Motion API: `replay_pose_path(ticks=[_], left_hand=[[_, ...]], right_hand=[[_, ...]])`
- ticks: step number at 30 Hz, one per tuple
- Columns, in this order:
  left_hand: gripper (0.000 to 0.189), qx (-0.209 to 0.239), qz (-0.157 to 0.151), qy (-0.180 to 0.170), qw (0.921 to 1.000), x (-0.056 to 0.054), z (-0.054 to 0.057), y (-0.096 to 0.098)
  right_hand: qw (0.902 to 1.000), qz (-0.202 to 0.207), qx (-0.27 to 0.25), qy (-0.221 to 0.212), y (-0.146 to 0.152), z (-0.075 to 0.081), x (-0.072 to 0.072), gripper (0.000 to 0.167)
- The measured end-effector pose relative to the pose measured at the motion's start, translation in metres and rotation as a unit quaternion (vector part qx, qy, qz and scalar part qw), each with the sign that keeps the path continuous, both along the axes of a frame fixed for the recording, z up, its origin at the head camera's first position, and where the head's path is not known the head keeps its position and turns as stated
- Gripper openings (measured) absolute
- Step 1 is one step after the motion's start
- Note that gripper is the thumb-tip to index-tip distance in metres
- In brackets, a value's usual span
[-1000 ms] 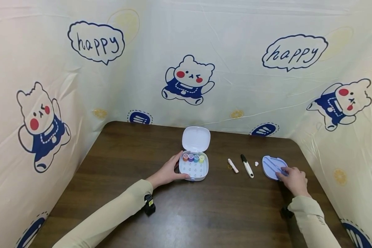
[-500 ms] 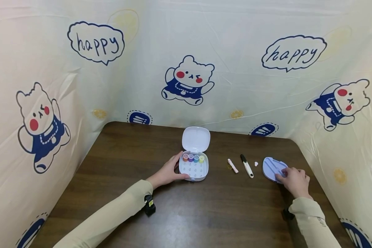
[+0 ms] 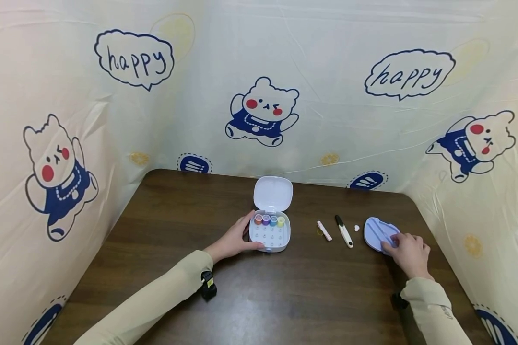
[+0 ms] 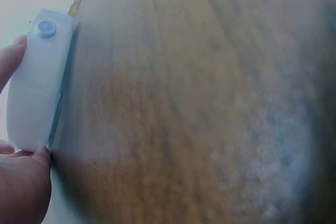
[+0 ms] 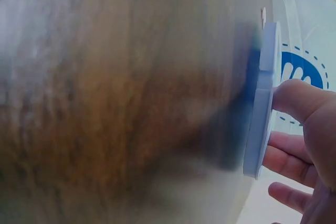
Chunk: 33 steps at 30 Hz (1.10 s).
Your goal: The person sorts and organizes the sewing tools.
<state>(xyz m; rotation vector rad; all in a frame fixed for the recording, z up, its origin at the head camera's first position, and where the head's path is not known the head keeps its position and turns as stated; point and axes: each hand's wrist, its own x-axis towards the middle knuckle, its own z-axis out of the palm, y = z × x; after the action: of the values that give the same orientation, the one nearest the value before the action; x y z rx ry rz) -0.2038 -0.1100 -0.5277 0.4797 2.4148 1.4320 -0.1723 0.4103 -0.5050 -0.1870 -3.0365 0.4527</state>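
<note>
While a printed cloth (image 3: 336,28) hangs behind and on both sides, the brown tabletop (image 3: 259,297) carries everything. Two pale sleeves (image 3: 164,287) reach in from the near edge. White box (image 3: 269,248) mid-tabletop, toward the back, lid (image 3: 273,193) flipped up at the far side. Left hand (image 3: 230,242) grips the box on its left: fingers at the far-left side, thumb at the near edge. Right hand (image 3: 411,253), well apart from it, grasps the blue tray (image 3: 374,234) at its right edge between thumb and fingers; can't tell if the tray is off the tabletop. Between box and tray: black-and-white pen (image 3: 344,232), pink stick (image 3: 324,231) left of it. Orange, purple, blue and yellow tubes (image 3: 265,220) stand in the box's back row; bare pegs (image 3: 272,235) in front. Small white bit (image 3: 357,228) between pen and tray; thin yellow ring (image 3: 320,232) beside the stick.
</note>
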Motion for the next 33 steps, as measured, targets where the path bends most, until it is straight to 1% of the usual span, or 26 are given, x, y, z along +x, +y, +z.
replay_pose_path(ticks=[8,16,25,30,33], left_hand=[[0.109,-0.001,0.002,0.008,1.0000,-0.001,-0.001,0.000],[0.108,0.000,0.005,0.005,1.0000,-0.001,-0.003,0.000],[0.109,0.003,0.003,0.010,0.9999,-0.002,-0.004,0.001],[0.109,0.003,0.003,0.003,1.0000,-0.001,-0.002,0.001],[0.109,0.002,0.005,-0.002,1.0000,0.000,-0.001,0.001]], right_hand=[[0.9991,0.018,0.005,0.037,-0.013,0.009,0.004,0.048],[0.9971,0.036,-0.001,0.068,-0.022,0.009,0.004,0.045],[0.9960,0.056,-0.003,0.070,-0.033,0.012,0.003,0.043],[0.9958,0.066,-0.012,0.062,-0.042,0.014,0.003,0.044],[0.9949,0.075,-0.015,0.066,-0.048,0.017,0.003,0.042]])
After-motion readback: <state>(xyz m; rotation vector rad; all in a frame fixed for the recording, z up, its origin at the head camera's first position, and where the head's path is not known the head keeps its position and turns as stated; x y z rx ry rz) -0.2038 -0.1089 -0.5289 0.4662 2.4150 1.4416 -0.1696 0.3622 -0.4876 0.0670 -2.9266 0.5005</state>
